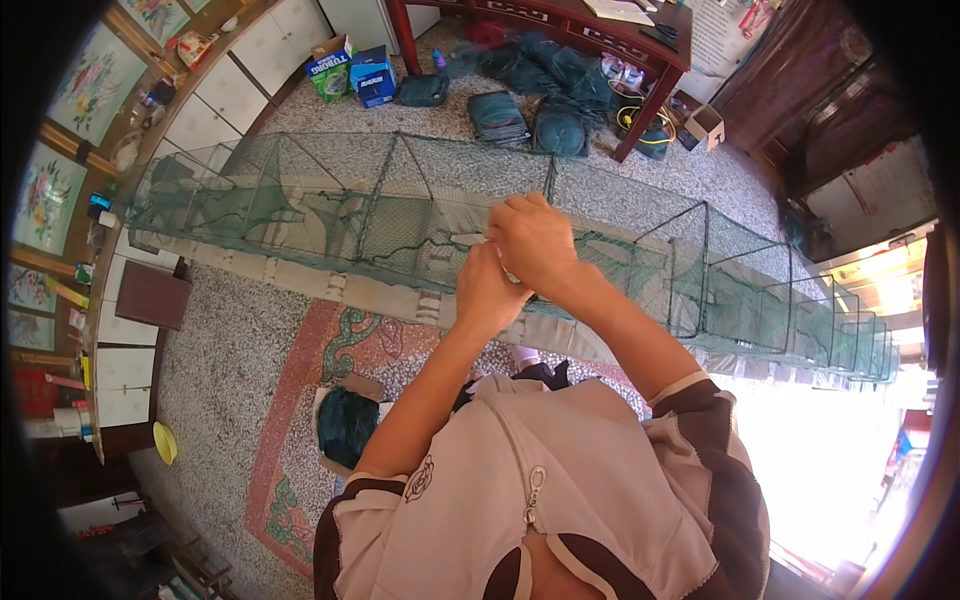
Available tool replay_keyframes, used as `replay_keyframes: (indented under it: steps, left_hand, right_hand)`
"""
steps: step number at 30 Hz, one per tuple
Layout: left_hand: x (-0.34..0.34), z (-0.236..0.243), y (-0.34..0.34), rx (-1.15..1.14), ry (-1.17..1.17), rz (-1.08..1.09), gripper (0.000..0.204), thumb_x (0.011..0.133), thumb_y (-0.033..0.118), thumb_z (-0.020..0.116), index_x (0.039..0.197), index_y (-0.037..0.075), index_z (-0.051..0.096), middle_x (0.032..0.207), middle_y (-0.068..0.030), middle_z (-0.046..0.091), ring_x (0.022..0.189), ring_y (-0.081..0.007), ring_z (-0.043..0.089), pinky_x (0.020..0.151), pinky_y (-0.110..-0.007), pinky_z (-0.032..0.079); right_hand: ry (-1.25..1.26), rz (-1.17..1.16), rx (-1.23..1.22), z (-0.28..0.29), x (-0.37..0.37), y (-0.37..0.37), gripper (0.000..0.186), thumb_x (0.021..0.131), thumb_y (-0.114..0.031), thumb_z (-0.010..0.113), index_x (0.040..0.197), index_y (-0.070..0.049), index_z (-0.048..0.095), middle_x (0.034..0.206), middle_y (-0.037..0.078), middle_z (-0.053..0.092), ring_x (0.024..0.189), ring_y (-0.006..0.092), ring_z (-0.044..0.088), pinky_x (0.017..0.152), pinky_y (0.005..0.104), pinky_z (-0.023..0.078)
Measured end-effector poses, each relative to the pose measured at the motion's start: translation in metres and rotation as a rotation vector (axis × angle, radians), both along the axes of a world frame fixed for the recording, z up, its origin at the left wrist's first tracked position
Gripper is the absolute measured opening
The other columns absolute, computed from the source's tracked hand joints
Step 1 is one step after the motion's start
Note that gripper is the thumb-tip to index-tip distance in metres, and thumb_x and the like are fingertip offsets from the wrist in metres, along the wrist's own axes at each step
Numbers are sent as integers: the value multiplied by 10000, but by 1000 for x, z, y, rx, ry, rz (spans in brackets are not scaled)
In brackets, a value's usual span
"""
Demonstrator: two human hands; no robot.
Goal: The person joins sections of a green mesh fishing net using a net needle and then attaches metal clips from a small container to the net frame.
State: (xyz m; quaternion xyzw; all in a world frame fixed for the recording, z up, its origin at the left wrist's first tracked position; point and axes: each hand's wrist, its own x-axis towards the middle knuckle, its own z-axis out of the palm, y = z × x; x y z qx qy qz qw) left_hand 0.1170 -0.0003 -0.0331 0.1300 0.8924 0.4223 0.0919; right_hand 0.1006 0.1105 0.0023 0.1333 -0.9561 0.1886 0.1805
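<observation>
A long green mesh fish trap (620, 262) with dark rectangular frames stretches across in front of me from left to right. Over its near middle my two hands work close together, touching. My right hand (537, 240) is closed, with the wrist bent over my left. Closed too, my left hand (488, 291) sits just below and to the left of it. A slim pale piece (466, 239) juts out leftward beside the right fingers; its kind is too small to tell. What the left fingers pinch is hidden.
The trap lies along a pale, low bench-like support (330, 283). Behind it, folded dark-green nets (497, 118) lie on the floor beside a red-brown desk (560, 32) and a blue box (373, 78). Near my left side is a carton with dark netting (348, 425); cabinets (205, 108) line the left.
</observation>
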Motion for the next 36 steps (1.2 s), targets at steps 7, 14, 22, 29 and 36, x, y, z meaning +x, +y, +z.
replay_keyframes:
  steps: [7, 14, 22, 29, 36]
  left_hand:
    - [6, 10, 5, 72, 87, 9, 505, 721, 183, 702, 1159, 22, 509, 1107, -185, 597, 1018, -376, 567, 773, -440, 463]
    - [2, -10, 13, 366, -20, 63, 458, 727, 285, 705, 1064, 37, 519, 922, -149, 610, 845, -348, 600, 683, -452, 460]
    - [3, -6, 8, 213, 153, 52, 503, 678, 292, 767, 996, 30, 479, 913, -95, 589, 801, -244, 610, 679, -399, 476]
    - [9, 16, 11, 377, 319, -29, 496, 716, 122, 712, 1167, 69, 514, 1057, -83, 584, 864, -233, 580, 767, -385, 436]
    - [13, 40, -9, 655, 13, -128, 275, 877, 113, 620, 1150, 84, 604, 924, -25, 595, 726, -104, 476, 688, -254, 412]
  right_hand:
    - [1, 103, -279, 19, -6, -12, 90, 820, -144, 610, 852, -66, 578, 791, 88, 624, 776, 296, 596, 683, 397, 479]
    - [-79, 303, -755, 53, -3, -19, 78, 924, -117, 530, 946, -50, 498, 718, 91, 585, 628, 216, 590, 565, 327, 476]
    - [198, 497, -1154, 112, 32, -7, 67, 973, -78, 448, 998, -24, 417, 646, 45, 497, 481, 52, 385, 437, 191, 326]
    - [124, 500, -994, 127, 52, 18, 121, 961, -97, 493, 994, -2, 427, 698, 60, 518, 521, 58, 440, 482, 190, 371]
    - [162, 300, -480, 136, 64, 76, 103, 892, -70, 596, 950, 10, 567, 827, 88, 591, 728, 131, 591, 613, 243, 472]
